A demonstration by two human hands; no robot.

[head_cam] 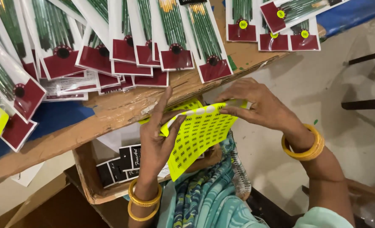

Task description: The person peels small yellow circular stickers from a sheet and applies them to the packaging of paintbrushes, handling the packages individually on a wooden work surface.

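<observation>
Below table edge | left hand [155, 141], right hand [259, 103] pinch yellow sticker sheet [196, 137] (fingers curled)

— How many of each, going round?

— Two hands: left [155, 141], right [259, 105]. One bright yellow paper sheet of small round stickers [198, 135] between them. Three gold bangles: two at seven o'clock [144, 202], one at four [306, 147].

— And the long white-and-maroon packets of green sticks [204, 38]?

— Roughly twenty, overlapping from nine to one o'clock on the wooden worktop [111, 114]; no exact count possible.
</observation>
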